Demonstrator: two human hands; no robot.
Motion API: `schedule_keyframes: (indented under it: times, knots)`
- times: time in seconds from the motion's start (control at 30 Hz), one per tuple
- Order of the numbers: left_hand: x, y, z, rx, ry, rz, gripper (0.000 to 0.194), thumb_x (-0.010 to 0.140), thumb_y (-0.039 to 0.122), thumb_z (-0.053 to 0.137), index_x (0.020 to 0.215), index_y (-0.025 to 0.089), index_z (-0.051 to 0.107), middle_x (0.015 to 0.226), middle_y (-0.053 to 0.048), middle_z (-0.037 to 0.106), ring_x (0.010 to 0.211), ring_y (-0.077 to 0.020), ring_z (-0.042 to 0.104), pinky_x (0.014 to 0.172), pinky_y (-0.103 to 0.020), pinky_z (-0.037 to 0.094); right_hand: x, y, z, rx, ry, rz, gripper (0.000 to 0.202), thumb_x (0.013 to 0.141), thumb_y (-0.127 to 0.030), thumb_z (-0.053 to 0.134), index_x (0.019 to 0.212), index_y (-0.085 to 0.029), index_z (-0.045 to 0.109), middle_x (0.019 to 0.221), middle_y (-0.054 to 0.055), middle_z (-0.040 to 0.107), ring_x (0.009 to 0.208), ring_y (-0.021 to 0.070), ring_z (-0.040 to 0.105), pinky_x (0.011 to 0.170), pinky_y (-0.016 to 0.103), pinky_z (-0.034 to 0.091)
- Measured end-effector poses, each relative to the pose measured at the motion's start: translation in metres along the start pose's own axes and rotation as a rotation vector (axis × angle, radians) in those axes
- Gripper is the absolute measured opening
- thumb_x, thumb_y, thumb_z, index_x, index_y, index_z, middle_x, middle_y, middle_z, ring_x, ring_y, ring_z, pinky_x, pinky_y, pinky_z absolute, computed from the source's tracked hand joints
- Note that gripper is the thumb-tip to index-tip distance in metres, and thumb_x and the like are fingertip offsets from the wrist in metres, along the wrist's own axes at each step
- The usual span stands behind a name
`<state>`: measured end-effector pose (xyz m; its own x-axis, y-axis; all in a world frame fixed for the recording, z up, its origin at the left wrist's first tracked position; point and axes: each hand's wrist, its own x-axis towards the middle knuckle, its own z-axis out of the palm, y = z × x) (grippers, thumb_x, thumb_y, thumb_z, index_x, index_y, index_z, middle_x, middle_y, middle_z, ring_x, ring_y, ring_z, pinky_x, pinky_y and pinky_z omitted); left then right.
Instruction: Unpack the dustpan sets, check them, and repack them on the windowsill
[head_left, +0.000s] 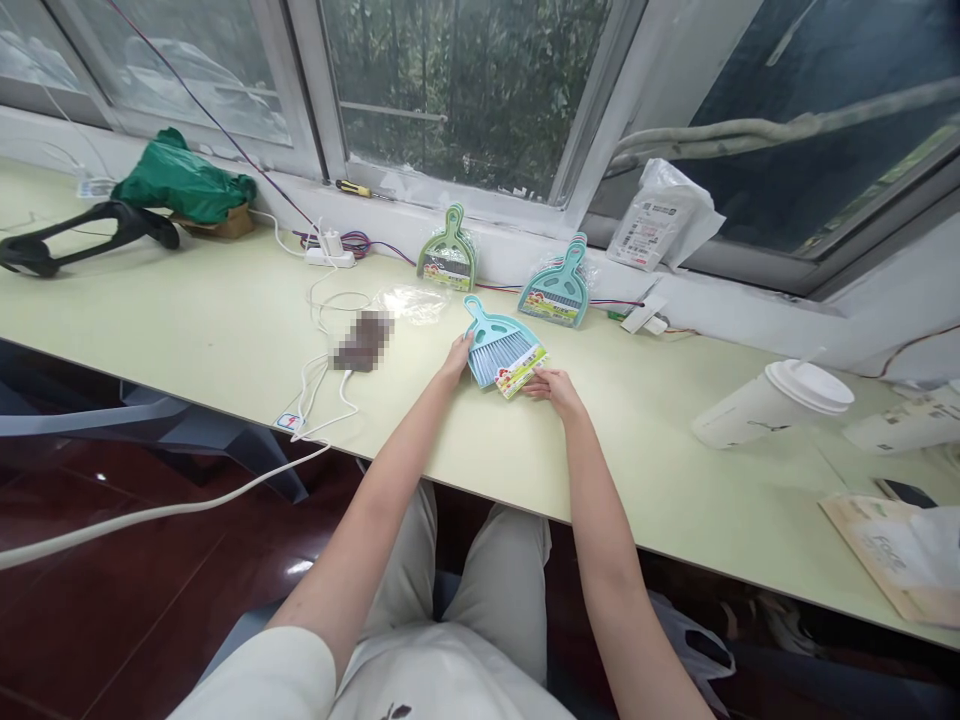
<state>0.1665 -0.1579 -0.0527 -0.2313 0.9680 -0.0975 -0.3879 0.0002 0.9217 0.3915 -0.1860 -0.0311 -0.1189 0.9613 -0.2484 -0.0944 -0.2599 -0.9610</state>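
Note:
A light-blue dustpan [484, 318] with a matching hand brush [498, 353] nested in it is tilted just above or on the table in front of me; which, I cannot tell. My left hand [458, 356] grips its left edge near the handle end. At the lower right corner, my right hand [553, 389] pinches the printed cardboard label [520, 372] that lies across the bristles. Behind stand a green stack of dustpan sets [450, 255] and a blue stack of dustpan sets [559, 285], both in clear wrap against the wall.
Crumpled clear plastic [414, 304] lies left of the dustpan, near a blurred-out dark object [364, 341] and white cables. A white lidded cup [772, 405] stands to the right. A power strip [330, 258] and screwdriver [354, 188] are at the back. The pale table's front edge [495, 496] is close to my lap.

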Motion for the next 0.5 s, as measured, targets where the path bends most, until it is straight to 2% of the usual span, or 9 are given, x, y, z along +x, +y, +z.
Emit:
schedule_keyframes:
  times: [0.1,0.17,0.2,0.27,0.33,0.4,0.5]
  knots:
    - [0.004,0.0,-0.002,0.021,0.034,0.035,0.026,0.089,0.04,0.051,0.094,0.018,0.065,0.097,-0.006,0.067,0.101,-0.0177,0.061,0.092,-0.028,0.044,0.009,0.0,-0.023,0.182,0.389,-0.166,0.024,0.085,-0.037,0.058,0.087,-0.013,0.061,0.068,0.006,0.072,0.056,0.0147,0.069,0.046,0.019,0.052]
    - [0.003,0.0,-0.002,0.04,0.034,0.056,0.028,0.089,0.041,0.05,0.094,0.019,0.066,0.099,-0.006,0.068,0.103,-0.0184,0.06,0.093,-0.029,0.043,0.014,-0.001,-0.036,0.298,0.577,-0.236,0.034,0.092,-0.044,0.042,0.09,-0.015,0.06,0.07,0.006,0.072,0.063,0.0142,0.07,0.054,0.021,0.055]
    - [0.001,0.001,-0.001,0.053,0.028,0.064,0.028,0.089,0.041,0.051,0.094,0.019,0.066,0.099,-0.007,0.068,0.103,-0.0189,0.06,0.094,-0.029,0.042,0.015,-0.001,-0.04,0.32,0.607,-0.237,0.041,0.094,-0.046,0.033,0.089,-0.015,0.06,0.07,0.007,0.071,0.065,0.0143,0.071,0.057,0.022,0.055]
    - [-0.004,0.001,0.002,0.089,0.004,0.091,0.028,0.088,0.042,0.053,0.092,0.018,0.066,0.098,-0.007,0.067,0.103,-0.0195,0.059,0.093,-0.029,0.042,0.013,-0.001,-0.038,0.247,0.562,-0.207,0.053,0.094,-0.049,0.022,0.085,-0.014,0.062,0.07,0.008,0.07,0.062,0.0151,0.07,0.056,0.025,0.054]
    - [-0.011,0.001,0.007,0.14,-0.035,0.135,0.029,0.087,0.042,0.053,0.089,0.017,0.066,0.096,-0.006,0.067,0.101,-0.02,0.059,0.092,-0.029,0.042,0.006,-0.002,-0.023,0.002,0.498,-0.247,0.056,0.093,-0.051,0.023,0.084,-0.014,0.064,0.069,0.008,0.069,0.057,0.0155,0.067,0.055,0.026,0.05]
    - [-0.021,0.002,0.013,0.191,-0.093,0.197,0.031,0.086,0.044,0.053,0.086,0.016,0.066,0.093,-0.006,0.067,0.098,-0.0203,0.059,0.09,-0.029,0.042,-0.004,-0.002,-0.001,-0.361,0.479,-0.408,0.05,0.091,-0.051,0.031,0.09,-0.016,0.067,0.078,0.008,0.07,0.064,0.0164,0.065,0.062,0.027,0.048]
    - [-0.036,0.002,0.024,0.26,-0.239,0.276,0.033,0.085,0.047,0.054,0.085,0.017,0.067,0.089,-0.004,0.066,0.096,-0.02,0.058,0.088,-0.029,0.042,-0.019,-0.002,0.03,-0.873,0.49,-0.676,0.037,0.091,-0.043,0.039,0.103,-0.021,0.066,0.105,0.01,0.065,0.098,0.0215,0.058,0.081,0.031,0.043]
